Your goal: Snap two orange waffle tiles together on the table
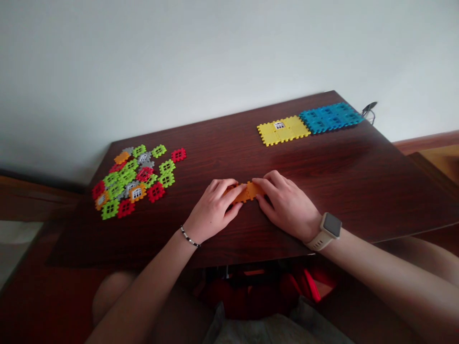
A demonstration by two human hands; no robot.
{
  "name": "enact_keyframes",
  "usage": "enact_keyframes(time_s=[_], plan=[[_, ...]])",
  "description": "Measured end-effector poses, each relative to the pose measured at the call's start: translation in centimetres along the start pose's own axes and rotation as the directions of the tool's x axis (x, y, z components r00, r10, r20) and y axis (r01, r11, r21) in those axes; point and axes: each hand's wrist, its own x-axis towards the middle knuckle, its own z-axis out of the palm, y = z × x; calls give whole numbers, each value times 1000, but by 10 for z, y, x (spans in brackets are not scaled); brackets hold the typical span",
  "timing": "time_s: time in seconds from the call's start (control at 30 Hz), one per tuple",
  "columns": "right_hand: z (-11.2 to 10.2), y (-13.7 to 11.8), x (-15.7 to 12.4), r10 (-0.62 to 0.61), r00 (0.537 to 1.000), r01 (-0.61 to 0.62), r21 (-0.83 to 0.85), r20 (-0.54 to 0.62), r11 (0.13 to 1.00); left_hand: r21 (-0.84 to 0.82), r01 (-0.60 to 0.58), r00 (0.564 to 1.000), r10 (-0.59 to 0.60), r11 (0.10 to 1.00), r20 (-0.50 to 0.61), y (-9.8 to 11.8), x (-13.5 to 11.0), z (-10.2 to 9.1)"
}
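Near the front of the dark table, two orange interlocking tiles (248, 192) lie side by side with their toothed edges meeting; whether they are fully joined I cannot tell. My left hand (215, 206) is closed on the left tile, thumb and fingers at its edges, covering part of it. My right hand (286, 204) grips the right tile between thumb and fingers and hides its outer end.
A pile of loose green, red, grey and orange tiles (127, 177) lies on the table's left. Toward the back right, a yellow panel (287, 133) with a white window touches a blue panel (330, 117). A wall (215, 57) rises behind the table (215, 148).
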Motion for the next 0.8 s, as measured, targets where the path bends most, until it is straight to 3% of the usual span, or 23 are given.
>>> enact_keyframes(time_s=[0.8], plan=[[2, 2, 0, -14, 1000, 14, -49, -2, 999, 5, -12, 999, 12, 1000, -30, -1, 1, 1]])
